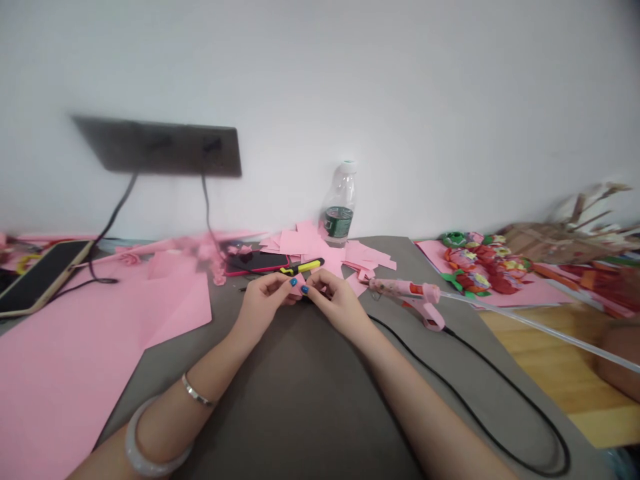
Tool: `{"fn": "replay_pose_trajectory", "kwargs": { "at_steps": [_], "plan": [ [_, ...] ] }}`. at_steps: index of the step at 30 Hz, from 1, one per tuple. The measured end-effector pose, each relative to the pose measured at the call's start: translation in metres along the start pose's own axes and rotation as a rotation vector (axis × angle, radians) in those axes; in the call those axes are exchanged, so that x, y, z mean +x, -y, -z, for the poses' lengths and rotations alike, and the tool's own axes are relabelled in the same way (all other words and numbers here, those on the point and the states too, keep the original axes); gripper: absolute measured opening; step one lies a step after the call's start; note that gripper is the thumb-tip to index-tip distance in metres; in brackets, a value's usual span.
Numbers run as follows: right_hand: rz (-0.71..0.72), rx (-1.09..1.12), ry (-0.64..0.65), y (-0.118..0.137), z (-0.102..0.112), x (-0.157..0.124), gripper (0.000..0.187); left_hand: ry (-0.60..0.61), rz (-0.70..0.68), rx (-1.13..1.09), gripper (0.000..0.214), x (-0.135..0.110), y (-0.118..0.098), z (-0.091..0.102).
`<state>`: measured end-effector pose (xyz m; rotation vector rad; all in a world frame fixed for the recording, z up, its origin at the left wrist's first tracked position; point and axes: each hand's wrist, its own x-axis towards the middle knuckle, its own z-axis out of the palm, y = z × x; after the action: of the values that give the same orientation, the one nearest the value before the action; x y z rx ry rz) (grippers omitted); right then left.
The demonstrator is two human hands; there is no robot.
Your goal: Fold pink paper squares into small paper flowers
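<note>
Between my two hands, a small piece of pink paper [297, 285] is pinched at its edges. My left hand [267, 295] grips its left side with thumb and fingers, and my right hand [336, 299] grips the right side the same way. Both thumbs meet near the middle; the fingers behind the paper are partly hidden. Just beyond the hands lies a yellow and black utility knife [303, 267]. A phone with a red edge [257, 262] rests behind my left hand. To the right of my right hand, a pink hot glue gun [407, 293] lies on its side, a long clear glue stick [530, 325] sticking out its back.
Cut pink paper pieces [367, 255] lie around a plastic bottle [340, 207] by the wall. A big pink sheet [75, 360] covers the left side, near another phone [45, 277]. Paper flowers [485, 263] sit at right. The glue gun's black cord [480, 417] loops across the grey table [300, 413].
</note>
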<state>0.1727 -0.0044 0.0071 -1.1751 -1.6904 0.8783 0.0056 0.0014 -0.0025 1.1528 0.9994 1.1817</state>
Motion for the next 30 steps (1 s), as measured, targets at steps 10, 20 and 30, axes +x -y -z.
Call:
{"fn": "replay_pose_trajectory", "kwargs": {
  "at_steps": [10, 20, 30],
  "plan": [
    [-0.004, 0.03, -0.001, -0.0019, -0.001, -0.0002, 0.014, 0.004, 0.035, -0.027, 0.033, -0.0009, -0.0018, -0.0013],
    [-0.053, 0.097, 0.061, -0.0021, 0.0011, 0.0015, 0.024, 0.022, 0.062, -0.067, 0.033, -0.0003, -0.005, -0.0032],
    [-0.044, 0.116, 0.09, -0.0015, 0.0035, 0.0016, 0.028, 0.07, 0.038, -0.031, 0.033, -0.0026, -0.007, -0.0043]
  ]
}}
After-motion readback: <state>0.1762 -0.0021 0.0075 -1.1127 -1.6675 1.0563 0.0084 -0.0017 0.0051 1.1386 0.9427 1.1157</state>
